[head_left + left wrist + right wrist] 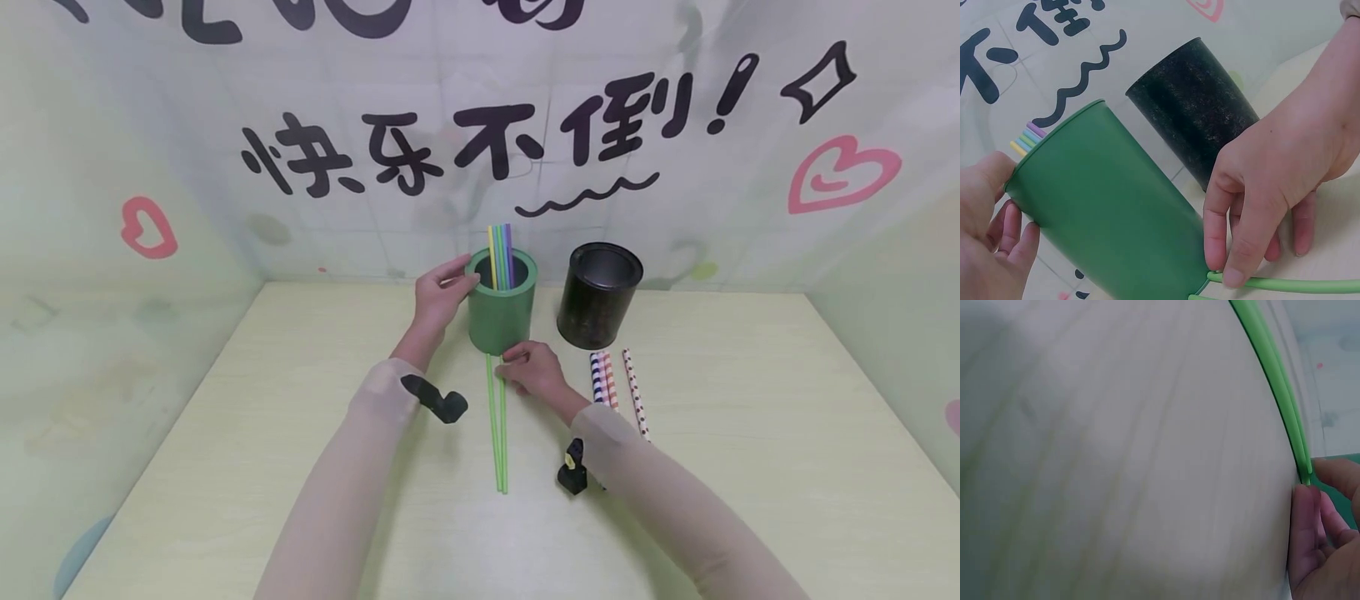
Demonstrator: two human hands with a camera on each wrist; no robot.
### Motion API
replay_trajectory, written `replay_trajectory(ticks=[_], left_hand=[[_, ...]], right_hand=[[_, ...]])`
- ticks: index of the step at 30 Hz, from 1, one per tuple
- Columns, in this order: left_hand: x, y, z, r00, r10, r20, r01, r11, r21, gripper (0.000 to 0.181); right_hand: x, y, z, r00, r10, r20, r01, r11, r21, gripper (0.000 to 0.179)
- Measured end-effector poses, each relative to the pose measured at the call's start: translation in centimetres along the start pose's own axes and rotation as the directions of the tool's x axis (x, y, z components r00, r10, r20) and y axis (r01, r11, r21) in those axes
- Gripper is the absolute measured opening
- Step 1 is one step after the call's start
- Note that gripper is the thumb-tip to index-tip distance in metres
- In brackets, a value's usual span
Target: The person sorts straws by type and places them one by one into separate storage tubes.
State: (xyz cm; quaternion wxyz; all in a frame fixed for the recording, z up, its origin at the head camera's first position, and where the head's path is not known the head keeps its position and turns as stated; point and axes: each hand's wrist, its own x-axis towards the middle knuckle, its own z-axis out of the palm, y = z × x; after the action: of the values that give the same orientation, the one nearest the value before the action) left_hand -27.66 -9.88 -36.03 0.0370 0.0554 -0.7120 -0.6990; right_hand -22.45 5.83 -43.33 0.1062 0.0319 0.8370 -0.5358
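A green cylindrical container [501,323] stands upright near the back wall, with several yellow, green, blue and purple straws [500,250] leaning inside it. My left hand [440,293] holds its rim from the left, thumb and fingers on either side of the edge. Two light green straws lie side by side on the table, their far ends close to the container's base. With thumb and forefinger, my right hand [536,371] pinches the far end of the right-hand green straw [503,433]; the left-hand straw [495,433] lies free. The right wrist view shows the green straws [1285,403] running to the fingertips.
A black cylindrical container [592,308] stands to the right of the green one. In front of it lie striped straws [597,379] and a dotted straw [636,392], partly hidden by the right sleeve. A printed cloth wall [420,242] closes off the table's back.
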Motion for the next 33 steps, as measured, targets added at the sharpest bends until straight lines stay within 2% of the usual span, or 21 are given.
replay_trajectory(ticks=[11, 22, 33], left_hand=[[-0.04, 0.05, 0.05, 1.000, 0.006, 0.004, -0.006, 1.000, -0.001, 0.040], [-0.01, 0.04, 0.03, 1.000, 0.001, 0.002, -0.001, 1.000, 0.010, 0.039], [-0.01, 0.04, -0.02, 1.000, 0.000, 0.001, 0.000, 1.000, 0.010, 0.039]], right_hand=[[0.11, -0.07, 0.41, 0.998, -0.004, -0.068, -0.003, 0.995, -0.099, 0.027], [-0.09, -0.52, 0.66, 0.999, 0.022, -0.050, -0.029, 0.989, -0.146, 0.031], [-0.23, -0.64, 0.79, 0.998, 0.024, -0.064, -0.032, 0.992, -0.123, 0.027]])
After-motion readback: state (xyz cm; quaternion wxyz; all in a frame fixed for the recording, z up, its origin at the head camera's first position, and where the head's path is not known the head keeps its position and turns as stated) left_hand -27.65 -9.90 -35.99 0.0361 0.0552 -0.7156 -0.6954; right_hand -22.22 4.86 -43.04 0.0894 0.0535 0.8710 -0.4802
